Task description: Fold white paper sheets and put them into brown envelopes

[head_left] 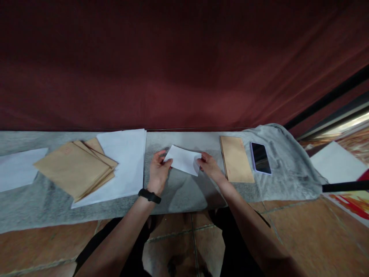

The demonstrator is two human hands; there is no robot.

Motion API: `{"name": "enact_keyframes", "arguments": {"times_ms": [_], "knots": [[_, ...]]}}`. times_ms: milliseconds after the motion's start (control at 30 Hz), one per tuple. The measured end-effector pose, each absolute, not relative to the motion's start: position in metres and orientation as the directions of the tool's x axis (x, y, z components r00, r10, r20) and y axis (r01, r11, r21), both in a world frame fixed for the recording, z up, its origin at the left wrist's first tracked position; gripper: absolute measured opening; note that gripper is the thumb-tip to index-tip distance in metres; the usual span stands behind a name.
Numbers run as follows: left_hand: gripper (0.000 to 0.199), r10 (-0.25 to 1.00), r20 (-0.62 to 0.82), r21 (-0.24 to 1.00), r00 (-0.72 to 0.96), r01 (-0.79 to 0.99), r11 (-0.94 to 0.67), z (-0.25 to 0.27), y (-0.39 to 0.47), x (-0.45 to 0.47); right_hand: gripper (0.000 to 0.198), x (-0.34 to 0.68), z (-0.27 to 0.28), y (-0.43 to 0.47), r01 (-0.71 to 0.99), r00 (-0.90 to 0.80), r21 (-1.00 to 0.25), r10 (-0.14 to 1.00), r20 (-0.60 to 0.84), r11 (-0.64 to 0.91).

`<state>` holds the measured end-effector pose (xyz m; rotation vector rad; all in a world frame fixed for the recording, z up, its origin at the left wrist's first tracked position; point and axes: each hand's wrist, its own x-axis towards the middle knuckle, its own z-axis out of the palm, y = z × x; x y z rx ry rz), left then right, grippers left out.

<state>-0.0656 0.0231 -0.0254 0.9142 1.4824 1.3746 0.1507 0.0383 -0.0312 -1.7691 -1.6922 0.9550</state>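
A small white sheet of paper [184, 159], seemingly folded, is held between my two hands above the grey cloth [184, 198]. My left hand [159, 169] pinches its left end, thumb on top, with a dark band on the wrist. At the right end, my right hand [210, 166] grips the paper between thumb and fingers. To the left lies a stack of large white sheets [127, 154], partly covered by several brown envelopes [75, 165]. On the right, a stack of brown envelopes [238, 159] lies close to my right forearm.
A phone [261, 158] in a pale purple case lies right of the envelopes. More white paper [20, 167] is at the far left. A dark red cloth surface [184, 77] rises behind the grey cloth. Tiled floor [300, 231] shows below.
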Motion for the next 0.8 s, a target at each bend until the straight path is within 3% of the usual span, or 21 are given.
{"name": "enact_keyframes", "arguments": {"times_ms": [133,267,433,600,800], "knots": [[0.046,0.980,0.073,0.907,-0.188,0.422,0.013,-0.030,0.020,-0.067,0.024,0.152,-0.030,0.035,0.840,0.002,-0.542,0.999,-0.049,-0.028],[0.044,0.993,0.083,0.715,-0.088,0.699,0.002,-0.030,0.013,-0.064,0.034,0.149,-0.029,0.033,0.896,0.007,-0.443,0.998,-0.058,-0.032],[0.050,0.997,0.081,0.540,-0.017,0.841,-0.030,-0.021,0.003,-0.060,0.038,0.148,-0.028,0.032,0.913,0.022,-0.404,0.997,-0.069,-0.048],[0.050,0.972,0.205,0.268,0.113,0.949,-0.167,-0.018,-0.005,-0.048,0.042,0.145,-0.029,0.026,0.919,0.031,-0.394,0.995,0.091,0.007],[0.056,0.911,0.138,0.218,0.390,0.885,-0.412,-0.041,-0.015,-0.030,0.048,0.113,-0.039,0.007,0.827,-0.226,-0.476,0.952,0.205,0.299]]}}
